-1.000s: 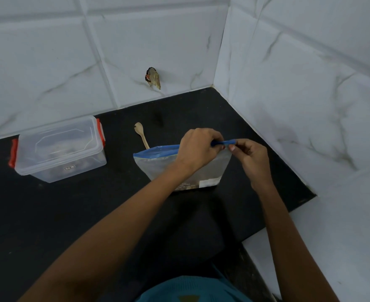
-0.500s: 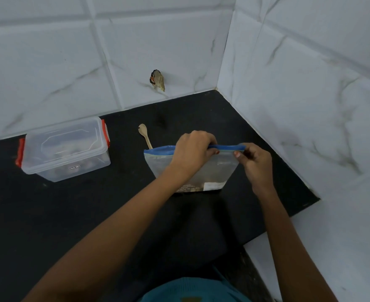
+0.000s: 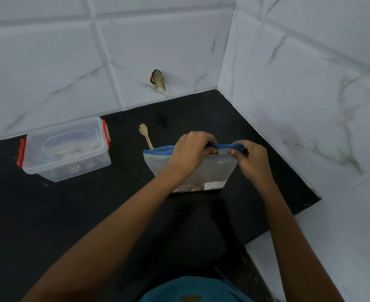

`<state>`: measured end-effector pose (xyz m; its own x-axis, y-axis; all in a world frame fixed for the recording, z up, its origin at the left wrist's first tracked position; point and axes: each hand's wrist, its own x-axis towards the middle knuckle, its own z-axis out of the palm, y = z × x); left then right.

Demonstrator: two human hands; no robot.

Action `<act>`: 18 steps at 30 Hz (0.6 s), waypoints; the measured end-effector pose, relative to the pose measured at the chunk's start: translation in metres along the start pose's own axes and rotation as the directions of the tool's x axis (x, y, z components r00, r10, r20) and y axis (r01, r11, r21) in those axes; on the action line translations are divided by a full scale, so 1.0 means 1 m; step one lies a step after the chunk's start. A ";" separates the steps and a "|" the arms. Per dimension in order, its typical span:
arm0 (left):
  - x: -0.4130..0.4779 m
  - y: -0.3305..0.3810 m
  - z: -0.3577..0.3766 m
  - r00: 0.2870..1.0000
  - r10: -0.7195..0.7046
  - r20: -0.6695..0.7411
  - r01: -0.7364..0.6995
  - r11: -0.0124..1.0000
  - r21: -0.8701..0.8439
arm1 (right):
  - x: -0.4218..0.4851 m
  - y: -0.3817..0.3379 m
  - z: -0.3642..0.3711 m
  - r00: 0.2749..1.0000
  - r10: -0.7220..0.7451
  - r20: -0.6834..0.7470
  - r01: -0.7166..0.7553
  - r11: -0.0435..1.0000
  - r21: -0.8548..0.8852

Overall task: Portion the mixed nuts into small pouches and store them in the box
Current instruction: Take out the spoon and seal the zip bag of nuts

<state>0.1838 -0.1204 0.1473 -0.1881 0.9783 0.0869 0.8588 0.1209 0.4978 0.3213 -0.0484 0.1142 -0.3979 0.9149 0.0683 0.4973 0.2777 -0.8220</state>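
Head view: your zip bag (image 3: 220,171) stands upright on the counter (image 3: 70,214), straight ahead of you, with dark contents low inside
Long axis: the blue seal strip (image 3: 225,146) runs left to right across you, roughly level
Left hand (image 3: 187,150): it grips the strip near the middle, fingers (image 3: 209,143) curled over the top edge
Right hand (image 3: 252,158): it pinches the strip toward the bag's right end, fingertips clamped on it
Between hands: only a short bare stretch of strip shows, and the strip's left end is free
Seal: you cannot tell whether the mouth is parted or pressed together
Judgement: any pull or press should work across that strip, front against back
Box (image 3: 66,149): lid on, well apart to the left, nearer your left hand
Wooden spoon (image 3: 145,134): it lies behind the bag, handle end hidden
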 end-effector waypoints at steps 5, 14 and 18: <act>-0.004 -0.007 -0.007 0.999 -0.043 0.026 0.043 0.999 0.006 | -0.003 0.001 0.001 0.999 0.041 -0.012 -0.041 0.998 0.040; -0.007 -0.008 -0.006 0.999 0.002 -0.051 0.003 0.994 0.105 | 0.002 0.002 -0.003 0.966 -0.256 0.044 0.259 0.964 -0.063; -0.008 -0.009 -0.004 0.997 0.025 -0.068 -0.017 0.993 0.120 | 0.009 0.002 0.005 0.900 -0.430 0.073 0.421 0.811 -0.405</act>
<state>0.1756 -0.1300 0.1450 -0.1986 0.9673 0.1577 0.9130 0.1240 0.3887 0.3151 -0.0408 0.1100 -0.6285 0.6821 0.3737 0.5484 0.7294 -0.4090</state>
